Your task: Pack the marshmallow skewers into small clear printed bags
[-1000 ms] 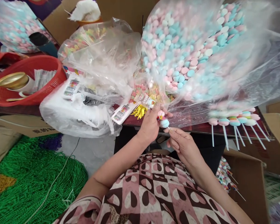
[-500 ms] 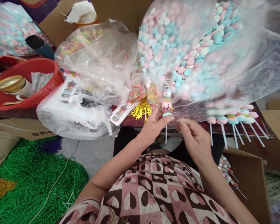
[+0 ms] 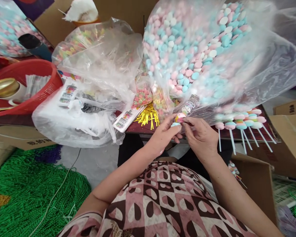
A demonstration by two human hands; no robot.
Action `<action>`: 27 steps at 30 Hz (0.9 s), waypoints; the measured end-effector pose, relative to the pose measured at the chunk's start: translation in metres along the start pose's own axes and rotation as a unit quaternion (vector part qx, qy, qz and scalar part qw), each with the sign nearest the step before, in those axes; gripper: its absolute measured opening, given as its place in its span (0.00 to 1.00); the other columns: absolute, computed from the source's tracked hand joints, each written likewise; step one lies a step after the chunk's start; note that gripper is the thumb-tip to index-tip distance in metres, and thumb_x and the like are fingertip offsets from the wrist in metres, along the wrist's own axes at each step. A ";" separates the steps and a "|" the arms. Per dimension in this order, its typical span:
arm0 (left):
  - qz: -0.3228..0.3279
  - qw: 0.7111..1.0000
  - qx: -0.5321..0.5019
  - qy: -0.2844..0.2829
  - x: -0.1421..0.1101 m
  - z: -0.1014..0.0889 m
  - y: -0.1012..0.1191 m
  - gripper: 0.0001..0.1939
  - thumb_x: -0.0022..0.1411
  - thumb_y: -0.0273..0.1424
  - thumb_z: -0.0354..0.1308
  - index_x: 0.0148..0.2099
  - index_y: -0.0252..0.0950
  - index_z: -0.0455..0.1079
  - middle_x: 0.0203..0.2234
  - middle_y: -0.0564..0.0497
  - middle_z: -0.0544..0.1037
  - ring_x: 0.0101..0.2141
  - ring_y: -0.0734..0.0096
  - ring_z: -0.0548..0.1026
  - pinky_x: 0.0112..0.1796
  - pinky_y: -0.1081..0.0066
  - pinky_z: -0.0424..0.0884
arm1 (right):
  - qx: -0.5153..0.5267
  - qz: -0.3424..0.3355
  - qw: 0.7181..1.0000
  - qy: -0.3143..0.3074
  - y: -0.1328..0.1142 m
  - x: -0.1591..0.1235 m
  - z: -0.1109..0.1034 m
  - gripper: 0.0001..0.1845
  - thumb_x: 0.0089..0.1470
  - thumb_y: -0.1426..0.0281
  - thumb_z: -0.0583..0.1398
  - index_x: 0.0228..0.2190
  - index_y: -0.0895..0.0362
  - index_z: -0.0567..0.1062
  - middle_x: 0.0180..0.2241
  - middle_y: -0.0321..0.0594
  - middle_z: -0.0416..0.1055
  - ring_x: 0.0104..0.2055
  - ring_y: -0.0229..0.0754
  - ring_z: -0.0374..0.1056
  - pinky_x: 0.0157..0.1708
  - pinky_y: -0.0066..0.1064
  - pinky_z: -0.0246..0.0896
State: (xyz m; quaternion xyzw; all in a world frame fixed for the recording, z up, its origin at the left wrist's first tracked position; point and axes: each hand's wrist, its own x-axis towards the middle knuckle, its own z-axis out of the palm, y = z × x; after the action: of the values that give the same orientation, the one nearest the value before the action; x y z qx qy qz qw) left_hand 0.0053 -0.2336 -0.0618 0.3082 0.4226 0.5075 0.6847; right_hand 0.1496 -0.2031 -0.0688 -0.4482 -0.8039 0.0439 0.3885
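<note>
Between my two hands is a marshmallow lollipop (image 3: pixel 180 117) in a clear printed wrapper (image 3: pixel 191 103), tilted with its top leaning to the right. My left hand (image 3: pixel 165 132) is closed around its lower end from the left, and the stick is hidden. From the right, my right hand (image 3: pixel 201 135) pinches at the wrapper just below the candy; whether a small tie is between those fingers I cannot make out. Gold twist ties (image 3: pixel 149 118) lie fanned out left of my left hand, beside a stack of printed wrappers (image 3: pixel 126 120).
Several finished-looking marshmallow sticks (image 3: pixel 241 122) lie along the table edge at right. Behind my hands spreads a big bag of pastel marshmallows (image 3: pixel 172 42). A bag of gummy rings (image 3: pixel 98 56), a red basket (image 3: pixel 45 74) and a cardboard box (image 3: pixel 253 184) surround the spot.
My right hand has come left to meet the lollipop, its fingers now on the wrapper. The lollipop has tipped from upright toward the right, and its stick has gone out of sight.
</note>
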 end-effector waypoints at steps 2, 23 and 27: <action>0.000 0.999 0.033 0.014 0.000 0.001 0.000 0.27 0.56 0.34 0.59 0.59 0.39 0.66 0.32 0.55 0.71 0.26 0.80 0.70 0.25 0.77 0.68 | -0.027 -0.032 0.999 -0.002 0.004 0.001 0.002 0.07 0.61 0.69 0.59 0.38 0.53 0.78 0.36 0.41 0.80 0.36 0.42 0.76 0.37 0.33 0.69; 0.001 0.998 0.057 0.034 0.006 0.002 -0.014 0.26 0.63 0.33 0.52 0.62 0.35 0.64 0.25 0.55 0.69 0.25 0.77 0.70 0.24 0.77 0.68 | 0.018 -0.033 0.997 -0.062 0.010 0.021 0.003 0.07 0.54 0.73 0.58 0.28 0.56 0.78 0.25 0.38 0.74 0.25 0.38 0.68 0.27 0.29 0.60; 0.019 0.996 0.057 0.064 0.009 -0.001 -0.024 0.23 0.62 0.32 0.55 0.60 0.40 0.69 0.25 0.56 0.72 0.24 0.76 0.69 0.26 0.75 0.69 | 0.065 0.016 0.993 -0.095 0.000 0.017 -0.002 0.06 0.50 0.74 0.59 0.26 0.55 0.76 0.21 0.34 0.70 0.23 0.37 0.66 0.24 0.27 0.59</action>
State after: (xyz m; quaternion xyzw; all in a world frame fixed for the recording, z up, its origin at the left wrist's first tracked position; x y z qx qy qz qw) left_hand 0.0158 -0.2322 -0.0852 0.3213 0.4880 0.5143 0.6278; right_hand 0.1455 -0.1906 -0.0573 -0.4281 -0.8255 0.1446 0.3381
